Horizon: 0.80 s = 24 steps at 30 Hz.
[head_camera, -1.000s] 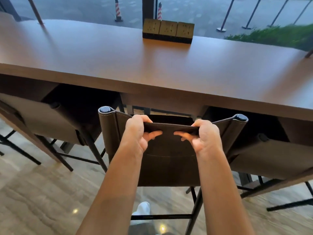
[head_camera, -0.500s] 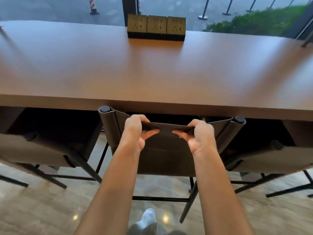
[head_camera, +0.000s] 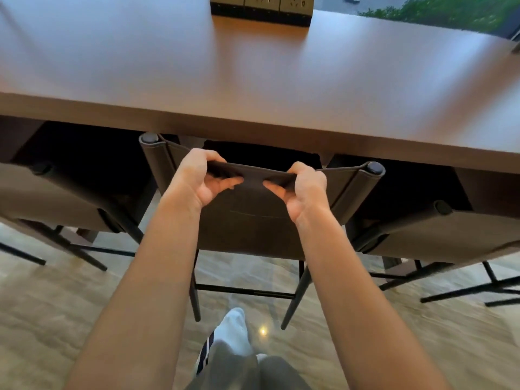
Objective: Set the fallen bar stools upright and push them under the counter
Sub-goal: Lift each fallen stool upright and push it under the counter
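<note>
Stool (head_camera: 247, 229) upright, seat tucked beneath desk (head_camera: 253, 80) edge, backrest just short of it. Left grip (head_camera: 197, 178) and right grip (head_camera: 304, 190) both clamp backrest's top hem, spaced apart, probably for a straight, even push.

Middle stool (head_camera: 253, 229) seat: it lies dark under the counter (head_camera: 253, 80); you cannot make it out past the backrest.
Your fingertips: on your left hand (head_camera: 194, 178) and right hand (head_camera: 305, 192) they curl over the backrest's top edge and are hidden behind it.
Socket block (head_camera: 261, 8): its top is cut off by the upper edge.
Left stool (head_camera: 56, 201): cropped at the left edge, seat in shadow.
Right stool (head_camera: 450, 237): cropped at the right edge.
Your forearms: they run off the bottom edge.
Floor (head_camera: 70, 305) and counter: smeared, so you can read no fine detail.
</note>
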Available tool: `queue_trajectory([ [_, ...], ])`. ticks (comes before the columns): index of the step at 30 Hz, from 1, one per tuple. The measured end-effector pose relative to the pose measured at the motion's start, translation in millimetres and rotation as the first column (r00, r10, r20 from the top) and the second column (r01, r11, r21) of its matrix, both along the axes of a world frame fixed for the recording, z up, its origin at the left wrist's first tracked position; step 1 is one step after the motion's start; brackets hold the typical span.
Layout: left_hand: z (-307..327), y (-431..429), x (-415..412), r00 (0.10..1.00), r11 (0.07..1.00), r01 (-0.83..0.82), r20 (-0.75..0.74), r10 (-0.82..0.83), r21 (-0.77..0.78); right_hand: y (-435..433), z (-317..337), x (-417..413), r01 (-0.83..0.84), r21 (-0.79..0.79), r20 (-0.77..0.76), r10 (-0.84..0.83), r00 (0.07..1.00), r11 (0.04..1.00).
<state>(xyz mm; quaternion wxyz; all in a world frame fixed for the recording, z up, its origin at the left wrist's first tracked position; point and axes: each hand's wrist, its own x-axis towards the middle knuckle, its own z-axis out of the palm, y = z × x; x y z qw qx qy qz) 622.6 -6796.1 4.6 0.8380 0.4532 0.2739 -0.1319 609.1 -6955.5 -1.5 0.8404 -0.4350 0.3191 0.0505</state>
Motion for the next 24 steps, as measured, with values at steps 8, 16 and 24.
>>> queue_trajectory([
  [8,-9.0,6.4,-32.8,1.000,0.999,0.024,-0.016,-0.024,-0.039,3.1,-6.6,-34.6,0.010,0.011,-0.020,-0.010,1.000,1.000],
  [16,-18.5,11.5,-51.5,0.998,0.998,0.059,-0.034,-0.060,-0.031,8.6,-14.2,-61.3,0.056,-0.020,-0.005,-0.056,0.998,0.998],
  [24,-25.1,17.4,-70.4,0.996,0.997,0.077,-0.052,-0.077,-0.007,17.8,-13.9,-81.9,0.109,-0.047,-0.104,-0.114,0.988,0.993],
])
